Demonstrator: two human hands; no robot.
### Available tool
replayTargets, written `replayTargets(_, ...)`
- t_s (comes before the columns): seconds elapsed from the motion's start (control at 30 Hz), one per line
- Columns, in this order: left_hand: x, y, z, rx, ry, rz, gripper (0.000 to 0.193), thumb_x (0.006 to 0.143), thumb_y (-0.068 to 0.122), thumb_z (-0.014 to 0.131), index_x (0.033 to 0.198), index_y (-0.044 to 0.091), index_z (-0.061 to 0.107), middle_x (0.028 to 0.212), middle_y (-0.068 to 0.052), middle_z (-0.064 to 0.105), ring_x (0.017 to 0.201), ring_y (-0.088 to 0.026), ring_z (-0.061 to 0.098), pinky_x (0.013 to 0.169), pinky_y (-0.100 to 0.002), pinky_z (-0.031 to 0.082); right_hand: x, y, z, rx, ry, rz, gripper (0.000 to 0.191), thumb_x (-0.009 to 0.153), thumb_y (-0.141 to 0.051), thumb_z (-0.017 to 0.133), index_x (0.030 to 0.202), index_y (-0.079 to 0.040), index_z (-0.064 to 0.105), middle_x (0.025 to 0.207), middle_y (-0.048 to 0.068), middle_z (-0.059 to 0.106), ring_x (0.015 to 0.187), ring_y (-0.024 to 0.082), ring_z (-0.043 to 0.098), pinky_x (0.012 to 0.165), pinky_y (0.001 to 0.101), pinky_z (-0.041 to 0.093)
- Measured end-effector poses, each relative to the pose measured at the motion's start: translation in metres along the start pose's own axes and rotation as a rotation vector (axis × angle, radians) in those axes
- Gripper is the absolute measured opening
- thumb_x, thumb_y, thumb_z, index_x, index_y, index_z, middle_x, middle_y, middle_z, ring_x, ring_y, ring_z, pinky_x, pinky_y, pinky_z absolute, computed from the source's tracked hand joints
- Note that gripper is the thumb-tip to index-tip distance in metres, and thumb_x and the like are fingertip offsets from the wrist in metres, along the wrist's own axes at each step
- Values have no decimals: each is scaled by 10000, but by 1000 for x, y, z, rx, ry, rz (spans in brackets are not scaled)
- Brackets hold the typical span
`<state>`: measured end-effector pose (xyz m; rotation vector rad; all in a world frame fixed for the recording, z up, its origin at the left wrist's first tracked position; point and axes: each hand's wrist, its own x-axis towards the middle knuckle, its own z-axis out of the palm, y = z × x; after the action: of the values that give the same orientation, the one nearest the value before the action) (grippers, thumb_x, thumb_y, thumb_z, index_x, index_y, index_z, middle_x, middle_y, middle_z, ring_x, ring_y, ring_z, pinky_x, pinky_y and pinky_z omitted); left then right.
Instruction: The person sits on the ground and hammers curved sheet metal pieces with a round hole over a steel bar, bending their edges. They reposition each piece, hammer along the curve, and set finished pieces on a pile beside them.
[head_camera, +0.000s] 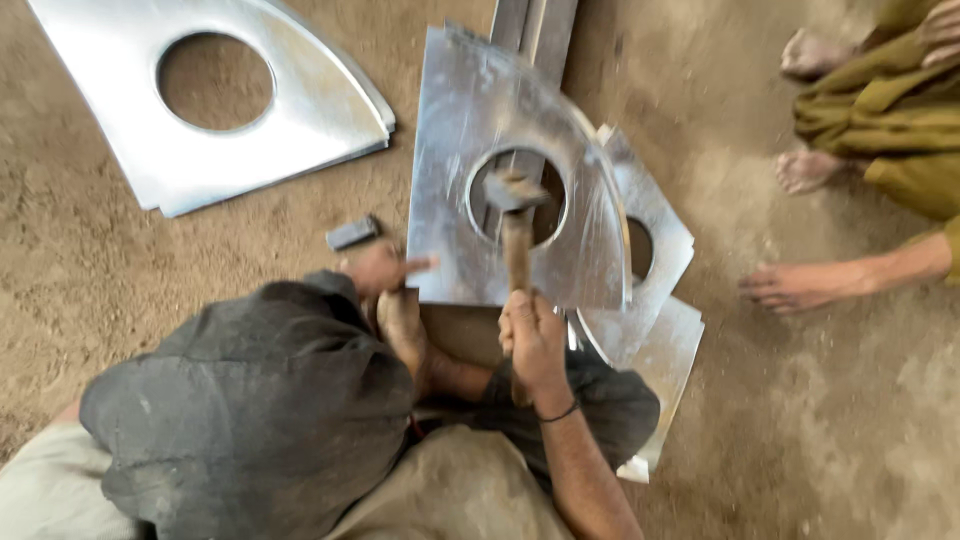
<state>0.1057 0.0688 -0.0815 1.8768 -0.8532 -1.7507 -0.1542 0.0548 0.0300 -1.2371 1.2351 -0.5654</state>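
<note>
On the sandy brown dirt floor (120, 300), the largest item is a pale fan-shaped galvanised steel sheet with a round cut-out (215, 100), lying flat at upper left, well apart from the work. Next in size is the shiny fan-shaped steel sheet with a circular hole (450, 160), resting over a grey steel bar (535, 25) that shows through the hole; similar cut sheets (655, 250) are stacked beneath it to the right. The wooden-handled steel hammer (515, 220) stands with its head at the rim of the hole, blurred. The right hand (535, 335) is closed around the handle. The left hand (385, 270) lies at the sheet's lower left edge with fingers extended; whether it presses the sheet down cannot be determined. A small grey metal block (352, 233) lies just beside that hand. Another person's bare feet (800, 285) rest at right. The step in hand appears to be hammering the hole's rim over the bar; the next blow calls for a steadied sheet and fingers kept outside the strike zone.
</note>
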Motion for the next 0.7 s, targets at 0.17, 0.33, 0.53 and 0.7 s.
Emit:
replayTargets(0.17, 14, 20, -19, -280, 26, 108, 417, 883, 350, 780, 998, -50, 755, 838, -93, 748, 721, -200, 665, 694, -376, 537, -10, 10, 4, 116, 10, -431, 264, 1086, -307, 515, 1029, -60, 591, 728, -13, 528, 591, 52, 449, 503, 234, 368)
replayTargets(0.33, 12, 26, -16, -155, 23, 37, 412, 865, 344, 808, 921, -61, 758, 804, -136, 746, 651, -223, 661, 617, -407, 546, 21, 8, 15, -81, -11, 300, 331, 1068, -280, 565, 827, -54, 550, 644, -18, 496, 481, 69, 411, 410, 239, 327)
replayTargets(0.53, 5, 12, -7, -170, -13, -27, 411, 857, 374, 775, 929, -30, 761, 777, -108, 737, 612, -197, 650, 558, -410, 521, -1, 16, 5, 119, -5, -396, 338, 1142, -284, 486, 885, -77, 559, 720, -15, 546, 580, 68, 466, 515, 249, 373)
replayTargets(0.7, 12, 9, -3, -100, -53, 65, 466, 858, 424, 794, 885, -41, 783, 754, -118, 743, 618, -187, 646, 589, -374, 531, 15, 16, 14, -36, 29, 82, 309, 1067, -261, 566, 838, -54, 544, 648, -4, 486, 503, 85, 411, 439, 259, 320)
